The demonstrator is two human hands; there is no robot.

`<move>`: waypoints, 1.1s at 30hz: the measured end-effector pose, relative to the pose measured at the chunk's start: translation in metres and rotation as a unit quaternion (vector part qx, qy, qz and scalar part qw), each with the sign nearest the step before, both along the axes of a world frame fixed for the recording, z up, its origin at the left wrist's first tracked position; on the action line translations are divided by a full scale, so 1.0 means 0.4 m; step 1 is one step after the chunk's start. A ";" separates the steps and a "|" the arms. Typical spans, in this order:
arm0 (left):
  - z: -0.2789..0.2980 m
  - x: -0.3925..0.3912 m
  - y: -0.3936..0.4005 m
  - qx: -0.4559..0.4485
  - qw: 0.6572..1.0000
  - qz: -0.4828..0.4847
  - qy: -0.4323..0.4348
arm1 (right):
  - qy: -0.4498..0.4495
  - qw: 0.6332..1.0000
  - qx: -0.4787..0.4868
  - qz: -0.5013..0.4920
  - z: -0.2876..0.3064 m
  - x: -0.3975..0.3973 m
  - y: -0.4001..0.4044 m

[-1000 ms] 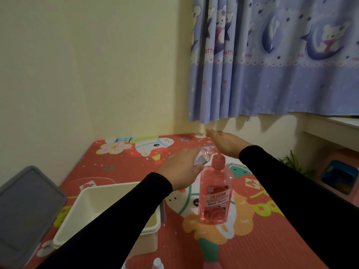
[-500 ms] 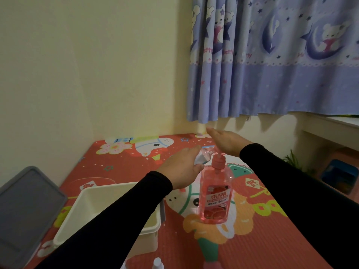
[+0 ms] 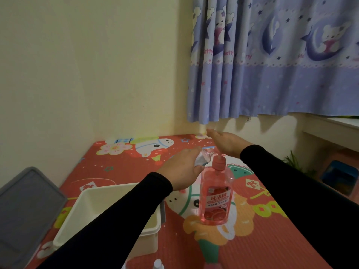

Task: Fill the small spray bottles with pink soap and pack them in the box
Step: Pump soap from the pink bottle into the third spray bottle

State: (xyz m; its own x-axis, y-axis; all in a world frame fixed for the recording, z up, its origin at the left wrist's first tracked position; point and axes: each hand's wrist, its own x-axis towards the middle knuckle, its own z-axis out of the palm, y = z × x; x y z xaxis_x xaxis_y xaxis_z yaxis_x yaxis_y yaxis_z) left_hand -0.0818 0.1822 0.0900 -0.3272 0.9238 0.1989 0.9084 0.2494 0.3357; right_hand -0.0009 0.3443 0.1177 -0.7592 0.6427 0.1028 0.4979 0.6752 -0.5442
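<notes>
One red cartoon mat meets cream wall and blue curtain.

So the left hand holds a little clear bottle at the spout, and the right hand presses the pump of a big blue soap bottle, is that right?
Not quite: the soap bottle is pink, not blue, as the head view shows. The rest holds: the left hand holds the small clear bottle at the spout, and the right hand presses the pump.
</notes>
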 end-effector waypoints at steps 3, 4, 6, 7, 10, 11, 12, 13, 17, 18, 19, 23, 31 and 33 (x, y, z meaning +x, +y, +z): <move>-0.003 0.000 0.000 -0.001 1.000 0.002 0.004 | -0.012 1.000 0.003 0.012 -0.011 -0.008 0.009; -0.008 0.001 0.000 -0.008 1.000 0.003 0.006 | -0.012 1.000 0.006 0.018 -0.019 -0.010 0.009; -0.021 0.005 0.000 -0.025 1.000 0.003 0.007 | -0.003 1.000 -0.020 0.010 -0.038 -0.012 0.005; -0.025 0.005 0.000 -0.031 1.000 0.002 0.005 | -0.004 1.000 -0.023 0.006 -0.041 -0.010 0.003; -0.023 0.002 -0.001 -0.038 0.999 0.002 0.001 | -0.019 1.000 -0.010 0.013 -0.033 -0.002 -0.010; -0.020 0.000 -0.001 -0.039 0.999 0.003 0.002 | -0.021 1.000 -0.014 0.012 -0.028 -0.001 -0.013; -0.017 -0.001 -0.003 -0.035 0.999 0.004 0.005 | -0.025 0.999 -0.020 0.013 -0.021 0.000 -0.015; -0.013 -0.002 -0.003 -0.027 1.000 0.004 0.006 | -0.028 0.999 -0.016 0.014 -0.014 0.000 -0.016; 0.004 0.001 -0.003 0.002 1.000 0.000 -0.001 | -0.018 1.000 0.015 0.012 0.005 0.003 -0.001; 0.005 0.001 -0.003 0.006 1.000 -0.001 0.000 | -0.017 1.000 0.021 0.014 0.004 0.003 0.002; 0.003 0.001 -0.002 0.007 1.000 -0.002 0.001 | -0.019 0.999 0.025 0.016 0.000 0.002 0.004; -0.023 0.002 0.001 -0.028 1.000 0.003 0.008 | -0.027 0.999 0.003 0.019 -0.031 -0.005 0.001; -0.008 -0.002 -0.001 -0.026 1.000 0.003 0.000 | -0.032 0.999 0.011 -0.002 -0.009 0.000 -0.007; 0.001 -0.002 0.001 -0.008 1.000 0.001 0.004 | -0.026 0.999 0.033 0.005 0.002 -0.001 0.004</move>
State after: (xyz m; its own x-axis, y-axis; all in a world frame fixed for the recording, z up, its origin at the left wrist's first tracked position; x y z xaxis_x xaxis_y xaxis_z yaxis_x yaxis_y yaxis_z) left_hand -0.0825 0.1825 0.0903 -0.3269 0.9263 0.1872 0.9105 0.2557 0.3251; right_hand -0.0013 0.3461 0.1186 -0.7711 0.6279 0.1060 0.5168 0.7143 -0.4719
